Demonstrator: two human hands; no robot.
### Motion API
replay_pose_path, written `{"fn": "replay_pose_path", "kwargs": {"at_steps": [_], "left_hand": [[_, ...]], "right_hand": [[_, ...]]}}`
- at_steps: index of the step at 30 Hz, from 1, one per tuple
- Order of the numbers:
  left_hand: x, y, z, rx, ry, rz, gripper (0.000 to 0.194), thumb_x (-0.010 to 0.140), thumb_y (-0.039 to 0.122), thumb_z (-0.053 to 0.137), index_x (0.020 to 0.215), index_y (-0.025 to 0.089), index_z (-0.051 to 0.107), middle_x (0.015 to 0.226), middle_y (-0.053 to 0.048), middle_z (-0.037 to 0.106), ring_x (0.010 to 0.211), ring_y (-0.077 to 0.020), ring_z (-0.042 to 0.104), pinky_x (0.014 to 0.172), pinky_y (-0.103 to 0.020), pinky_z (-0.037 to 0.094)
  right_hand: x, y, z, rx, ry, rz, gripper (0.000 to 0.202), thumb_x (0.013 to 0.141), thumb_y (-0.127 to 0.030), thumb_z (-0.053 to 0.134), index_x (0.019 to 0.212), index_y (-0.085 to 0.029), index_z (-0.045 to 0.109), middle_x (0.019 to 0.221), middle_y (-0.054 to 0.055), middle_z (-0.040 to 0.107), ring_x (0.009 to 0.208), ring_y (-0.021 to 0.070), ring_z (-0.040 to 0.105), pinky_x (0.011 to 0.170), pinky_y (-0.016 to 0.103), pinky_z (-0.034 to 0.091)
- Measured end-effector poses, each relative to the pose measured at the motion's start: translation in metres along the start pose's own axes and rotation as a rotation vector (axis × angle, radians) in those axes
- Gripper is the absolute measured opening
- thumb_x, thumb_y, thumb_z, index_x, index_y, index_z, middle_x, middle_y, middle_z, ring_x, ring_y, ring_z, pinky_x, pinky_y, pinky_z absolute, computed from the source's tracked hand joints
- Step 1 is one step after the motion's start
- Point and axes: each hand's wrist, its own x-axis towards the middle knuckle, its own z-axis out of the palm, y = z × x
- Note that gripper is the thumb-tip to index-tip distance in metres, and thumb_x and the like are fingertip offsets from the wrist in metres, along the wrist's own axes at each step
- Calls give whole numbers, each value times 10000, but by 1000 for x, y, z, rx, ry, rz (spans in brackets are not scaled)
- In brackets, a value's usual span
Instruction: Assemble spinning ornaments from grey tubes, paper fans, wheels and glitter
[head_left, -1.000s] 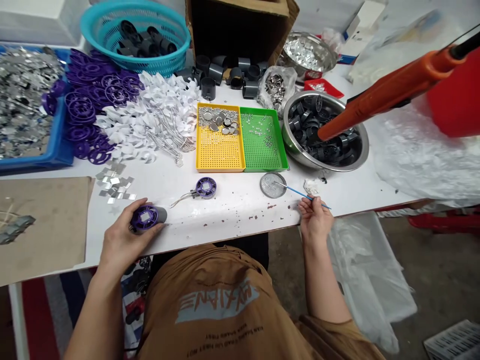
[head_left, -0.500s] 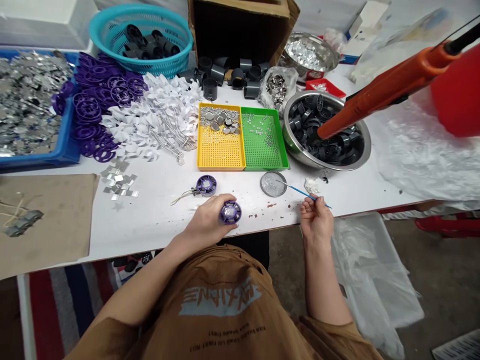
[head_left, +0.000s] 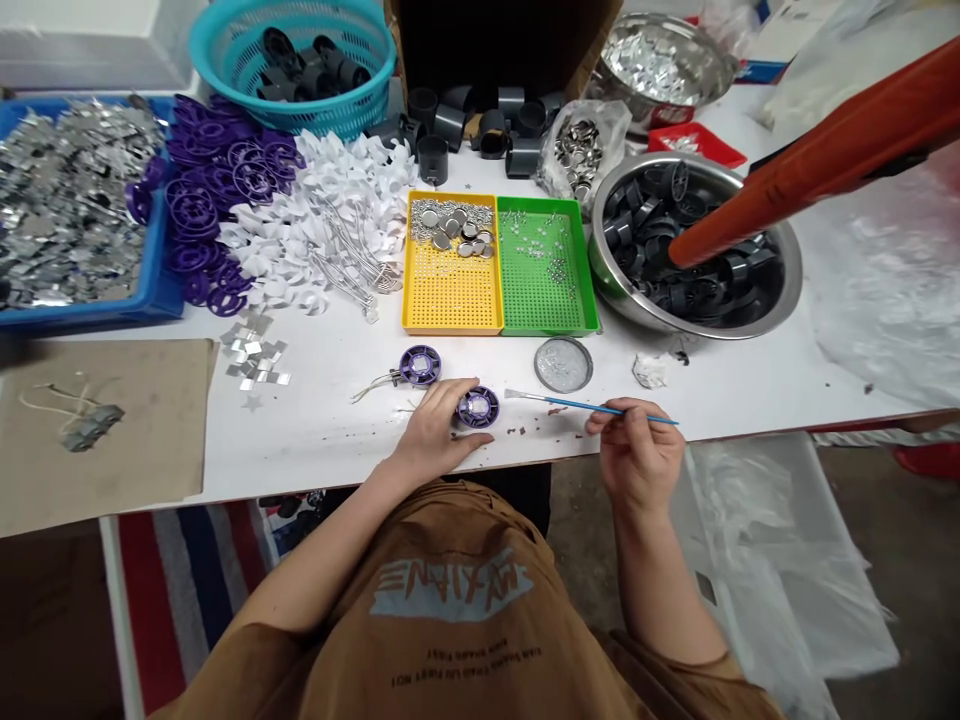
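On the far left of the work, a wired purple piece (head_left: 420, 365) is lying on the white table (head_left: 300, 455), its pale leads trailing off to the left. Just in front of it and to the right, here's the left hand (head_left: 435, 428), and it's gripping: fingers are curling over the left side of a purple-rimmed part (head_left: 478, 407), thumb is stretching along its near side. That round part is facing up, spoked rim on show; whether it's resting on the table or being held slightly clear, I can't tell.

Now the relation that's counting: the paintbrush (head_left: 574, 404) is pointing its pale bristles leftward, straight at that rim, and they're stopping just beside it, a narrow gap showing between. The brush's long axis is running nearly left to right, its handle end dipping a little towards the person. Beyond the brush, the round grey dish (head_left: 563, 364) is sitting to the right of the part. And over on the right, the right hand (head_left: 641, 455) is pinching the blue handle, well apart from the part; the left hand is clearly the nearer one.
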Motion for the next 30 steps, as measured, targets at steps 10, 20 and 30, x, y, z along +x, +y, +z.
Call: {"fn": "replay_pose_path", "kwargs": {"at_steps": [10,20,30], "left_hand": [[-13,4,-13,32,-30,-72,464,841,349,631,1243,192,460,1212,-115,597,1155,-259,558,989,-430,476],[-36,-7,-27,102,87,-107,476,846,340,633,1259,192,449,1213,-118,597,1163,-252,558,1002,-422,472],[-36,-10,-30,60,102,-46,518,830,375,649,1277,193,462,1213,-138,606,1156,-290,564,982,-474,484]], "right_hand": [[19,28,-38,-70,466,-50,285,766,-401,716,834,-127,674,658,22,702,523,87,648,538,200,542],[14,37,-55,-146,319,296,494,646,-555,761,807,-99,662,646,76,720,534,160,690,513,250,586],[100,17,98,-890,-436,-432,228,871,-184,547,1056,-217,677,1054,67,696,953,211,640,901,397,515]]}}
